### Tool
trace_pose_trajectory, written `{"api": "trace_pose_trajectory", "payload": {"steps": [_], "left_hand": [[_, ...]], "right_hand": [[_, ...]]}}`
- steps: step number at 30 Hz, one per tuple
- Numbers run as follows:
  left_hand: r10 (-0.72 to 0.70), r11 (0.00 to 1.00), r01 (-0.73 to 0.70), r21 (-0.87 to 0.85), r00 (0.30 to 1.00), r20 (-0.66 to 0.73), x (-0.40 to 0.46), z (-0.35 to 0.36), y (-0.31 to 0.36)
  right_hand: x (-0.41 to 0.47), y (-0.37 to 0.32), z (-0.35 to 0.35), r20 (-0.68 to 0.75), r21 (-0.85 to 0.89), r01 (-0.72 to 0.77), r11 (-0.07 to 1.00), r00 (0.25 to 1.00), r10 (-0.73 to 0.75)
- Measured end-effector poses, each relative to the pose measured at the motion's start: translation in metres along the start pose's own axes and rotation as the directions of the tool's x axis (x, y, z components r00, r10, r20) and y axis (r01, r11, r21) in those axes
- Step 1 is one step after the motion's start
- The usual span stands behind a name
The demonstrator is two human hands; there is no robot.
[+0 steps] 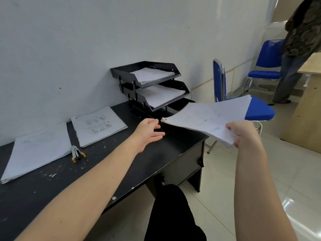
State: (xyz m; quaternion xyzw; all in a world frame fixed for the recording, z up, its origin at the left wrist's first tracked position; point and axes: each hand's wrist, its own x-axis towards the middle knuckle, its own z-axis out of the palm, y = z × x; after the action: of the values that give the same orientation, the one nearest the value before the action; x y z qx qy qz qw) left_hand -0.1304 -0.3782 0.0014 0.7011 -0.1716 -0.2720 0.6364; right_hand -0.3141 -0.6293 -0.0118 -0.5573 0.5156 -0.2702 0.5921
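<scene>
One view, head camera.

- One sheaf of papers [208, 117]: in the air and nearly flat, above the right end of the black desk [156, 157], just in front of the lowest tier of the tray stack [121, 74].
- Right hand [246, 134]: pinches the sheaf's near right corner, thumb on top, fingers curled beneath.
- Left hand [149, 132]: holds nothing. The fingers are straight and close together, the thumb apart. It hovers just beside the sheaf's left corner; contact cannot be told.
- Tray stack: three black stepped tiers against the wall. The top-tier papers [152, 74] and middle-tier papers [161, 95] lie inside. The sheaf's far edge hides part of the lowest tier's mouth.
- Desk, left part: far paper pile [99, 126] and near paper pile [34, 150], well apart from both hands. A small grey-and-yellow tool [76, 153] lies between them, too small to identify.
- Right of the desk: blue chair [219, 80], its seat partly behind the sheaf.
- Farther back: second blue chair [267, 73] and a standing person [302, 35] beside a light wooden counter [309, 110].
- Front edge of the desk: the wearer's dark-clad leg [173, 214].
</scene>
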Motion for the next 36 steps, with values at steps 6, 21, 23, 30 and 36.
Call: {"api": "trace_pose_trajectory", "payload": {"steps": [6, 21, 23, 30, 36], "left_hand": [[0.003, 0.997, -0.002, 0.081, 1.0, -0.014, 0.004, -0.005, 0.001], [0.083, 0.946, -0.057, 0.319, 0.994, -0.068, 0.029, -0.033, -0.004], [0.081, 0.943, -0.043, 0.331, 0.992, -0.1, 0.036, -0.043, -0.006], [0.056, 0.939, 0.004, 0.344, 0.985, -0.165, 0.046, -0.065, -0.016], [0.05, 0.936, 0.028, 0.35, 0.976, -0.212, 0.044, -0.084, -0.018]], "right_hand": [[-0.006, 0.002, 0.02, 0.026, 0.049, -0.034, 0.998, 0.999, 0.032], [0.005, -0.035, 0.163, 0.423, 0.072, -0.1, 0.992, 0.904, 0.061], [0.019, -0.036, 0.171, 0.442, 0.042, -0.063, 0.997, 0.896, 0.039], [0.05, -0.039, 0.198, 0.425, -0.221, 0.105, 0.97, 0.905, -0.001], [0.035, -0.055, 0.201, 0.356, -0.631, 0.218, 0.745, 0.934, 0.028]]}}
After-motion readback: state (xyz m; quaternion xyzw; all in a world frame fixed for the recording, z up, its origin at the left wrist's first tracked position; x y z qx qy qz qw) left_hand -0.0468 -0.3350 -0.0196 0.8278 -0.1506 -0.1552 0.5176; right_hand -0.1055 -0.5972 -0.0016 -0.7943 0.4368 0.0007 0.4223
